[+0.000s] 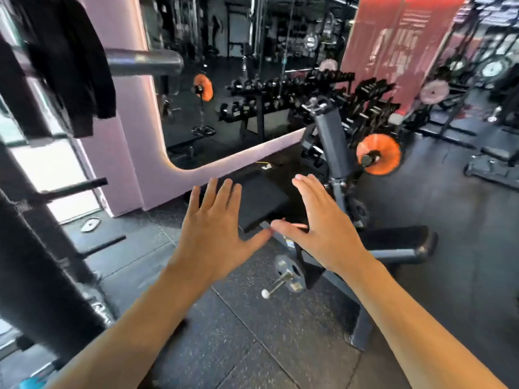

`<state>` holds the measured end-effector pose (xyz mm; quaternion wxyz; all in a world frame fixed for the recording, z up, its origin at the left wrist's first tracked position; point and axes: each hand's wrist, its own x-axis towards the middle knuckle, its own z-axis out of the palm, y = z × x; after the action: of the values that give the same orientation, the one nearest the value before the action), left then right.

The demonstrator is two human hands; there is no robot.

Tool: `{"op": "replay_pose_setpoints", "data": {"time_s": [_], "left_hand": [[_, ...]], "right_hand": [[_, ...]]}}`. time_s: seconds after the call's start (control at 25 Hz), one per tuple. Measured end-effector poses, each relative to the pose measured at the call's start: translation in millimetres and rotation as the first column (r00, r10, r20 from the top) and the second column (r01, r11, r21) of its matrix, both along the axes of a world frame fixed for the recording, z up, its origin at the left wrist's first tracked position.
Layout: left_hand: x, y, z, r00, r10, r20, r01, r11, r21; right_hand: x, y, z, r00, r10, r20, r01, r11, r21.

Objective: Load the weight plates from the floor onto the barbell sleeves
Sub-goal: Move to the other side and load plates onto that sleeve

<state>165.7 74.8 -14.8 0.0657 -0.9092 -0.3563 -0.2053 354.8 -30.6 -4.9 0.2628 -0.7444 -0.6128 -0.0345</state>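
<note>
Two bare hands held out flat over the gym floor, holding nothing.

The left hand (213, 228) and right hand (323, 228) hover palms down with fingers (222, 192) straight and slightly spread, thumbs nearly meeting. Below them a small grey weight plate (289, 272) sits by the bench (393, 242) base (blurred, on a short pin). Further off, an orange plate (379, 154) is on a barbell end; the near barbell sleeve (146, 63) at upper left is bare.
</note>
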Motion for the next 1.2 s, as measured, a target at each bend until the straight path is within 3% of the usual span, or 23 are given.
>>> {"op": "replay_pose_setpoints", "data": {"time_s": [0.28, 0.6, 0.88, 1.08, 1.2], "left_hand": [[7.3, 63.5, 14.8, 0.937, 0.348, -0.017, -0.347, 0.937, 0.045], [47.0, 92.1, 59.7, 0.68, 0.721, 0.132, -0.732, 0.678, 0.069], [26.5, 80.6, 106.8, 0.477, 0.836, 0.273, -0.879, 0.443, 0.178], [-23.1, 86.5, 151.3, 0.394, 0.781, 0.484, -0.918, 0.305, 0.254], [-50.8, 107.9, 177.4, 0.347, 0.816, 0.463, -0.937, 0.285, 0.201]], "right_hand": [[27.9, 124.6, 10.4, 0.946, 0.323, 0.035, -0.324, 0.945, 0.047], [68.8, 237.7, 60.1, 0.723, 0.686, 0.079, -0.689, 0.711, 0.142], [26.6, 311.2, 136.0, 0.46, 0.871, 0.174, -0.862, 0.391, 0.322], [-29.1, 344.8, 187.0, 0.378, 0.887, 0.265, -0.884, 0.261, 0.387], [-67.6, 364.5, 208.5, 0.341, 0.877, 0.338, -0.911, 0.219, 0.35]]}}
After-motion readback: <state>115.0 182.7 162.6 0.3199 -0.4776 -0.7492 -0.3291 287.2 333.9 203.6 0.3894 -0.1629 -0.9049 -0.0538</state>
